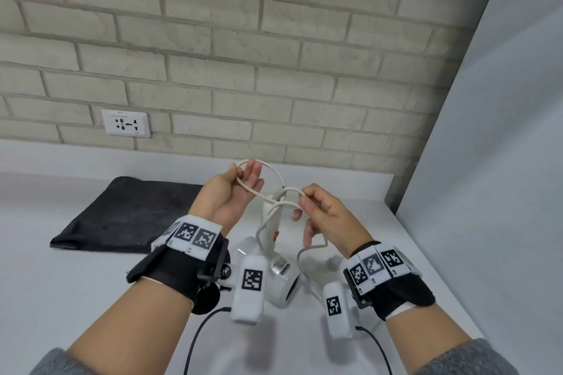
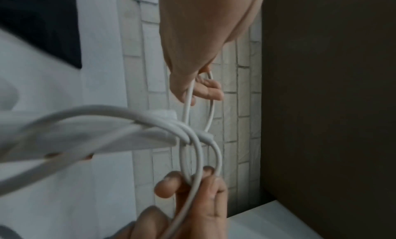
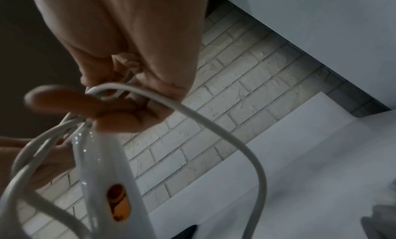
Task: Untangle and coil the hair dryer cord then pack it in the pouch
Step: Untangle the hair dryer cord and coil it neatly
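Observation:
A white hair dryer (image 1: 283, 286) lies on the white table (image 1: 76, 298), its handle (image 3: 107, 175) pointing towards the wall. Its white cord (image 1: 277, 174) is lifted in loops above the handle. My left hand (image 1: 245, 173), palm up, holds one loop between thumb and fingers. A little to the right and lower, my right hand (image 1: 303, 196) pinches two more loops between thumb and forefinger. In the left wrist view the cord (image 2: 211, 151) crosses over the handle's end. The cord (image 3: 214, 129) also hangs in a slack arc in the right wrist view. The black pouch (image 1: 122, 216) lies flat to the left.
A brick wall runs along the back, with a white socket (image 1: 125, 123) at the left. A plain panel (image 1: 487, 161) bounds the table on the right. Black cables (image 1: 195, 341) from the wrist cameras trail over the near table.

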Available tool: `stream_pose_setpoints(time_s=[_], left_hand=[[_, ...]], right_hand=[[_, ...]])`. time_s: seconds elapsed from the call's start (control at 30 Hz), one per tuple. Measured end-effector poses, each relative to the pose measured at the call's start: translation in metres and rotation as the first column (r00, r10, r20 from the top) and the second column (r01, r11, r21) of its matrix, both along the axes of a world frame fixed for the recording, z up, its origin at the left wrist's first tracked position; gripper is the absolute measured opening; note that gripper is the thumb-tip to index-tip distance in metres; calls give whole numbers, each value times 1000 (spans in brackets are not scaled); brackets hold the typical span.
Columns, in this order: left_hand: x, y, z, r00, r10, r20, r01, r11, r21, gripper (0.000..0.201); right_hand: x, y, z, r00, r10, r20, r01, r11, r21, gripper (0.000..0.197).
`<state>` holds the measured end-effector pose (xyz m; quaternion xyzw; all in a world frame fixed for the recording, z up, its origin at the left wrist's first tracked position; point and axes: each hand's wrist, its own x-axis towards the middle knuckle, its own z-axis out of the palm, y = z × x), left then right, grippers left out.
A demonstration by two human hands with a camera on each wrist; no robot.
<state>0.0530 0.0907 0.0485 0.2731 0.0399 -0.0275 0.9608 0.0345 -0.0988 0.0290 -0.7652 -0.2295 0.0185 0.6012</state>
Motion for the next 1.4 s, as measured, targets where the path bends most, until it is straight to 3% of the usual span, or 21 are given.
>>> stream_pose_setpoints(time_s=[0.07,0.13,0.17,0.2,0.23,0.27,0.3,0.33,0.37,0.4,0.47,0.63,0.7,0.73,0.83,0.9,1.07,1.17,1.27,1.4], left_hand=[[-3,-1,-2,999,-22,29,24,999,-43,40],[-6,-1,0,997,-65,29,58,980,188,43],[-7,2,2,997,-75,23,60,917,395,40],[-9,5,6,996,-79,40,38,787,616,33],[-11,9,9,994,-74,82,-22,590,807,22],[-12,13,13,986,-81,146,-111,332,937,12],[-12,16,18,966,-122,229,-227,37,973,19],[-11,16,22,926,-227,300,-349,-218,911,35],[-12,13,27,870,-365,333,-461,-361,810,49],[-14,8,33,809,-493,320,-543,-418,729,56],[-14,-1,40,742,-638,206,-556,-415,720,53],[-5,0,47,758,-648,-75,-343,-494,799,22],[-1,-1,48,749,-659,-69,-310,-441,842,20],[1,-3,46,748,-662,-32,-272,-350,896,22],[0,-10,39,808,-581,96,-72,64,995,34],[0,-10,33,848,-512,140,5,272,962,37],[1,-5,25,933,-350,85,159,612,774,35],[5,4,25,966,-252,-51,249,866,433,39],[7,11,23,990,-137,-41,139,989,53,42],[10,4,11,999,32,-26,-34,997,-75,41]], right_hand=[[0,-1,-3,998,-36,55,37,999,-7,15],[1,-3,-1,991,-74,112,76,997,-9,15],[1,-3,2,987,-83,140,87,996,-23,15],[2,-5,5,982,-82,171,93,994,-54,14],[2,-5,8,976,-72,205,93,991,-93,14],[2,-5,11,970,-54,238,87,987,-132,13],[2,-4,14,963,-32,268,80,982,-169,13],[2,-3,16,956,-16,294,78,976,-201,13],[2,-1,17,949,-5,314,80,971,-227,14],[2,1,18,945,6,328,79,966,-245,15],[1,5,19,940,26,341,68,963,-261,15],[0,0,19,934,23,356,66,969,-236,13],[-1,-2,19,938,27,347,61,968,-242,13],[-1,-2,19,944,28,329,54,970,-237,12],[1,-3,16,973,15,231,36,977,-212,16],[2,-6,13,989,6,147,20,985,-173,18],[-3,-7,11,996,70,62,-67,996,-52,18],[-5,-12,8,993,44,107,-43,999,-13,19],[-8,-16,4,993,35,111,-38,999,26,17],[-8,-16,-2,999,-26,41,23,998,55,19]])
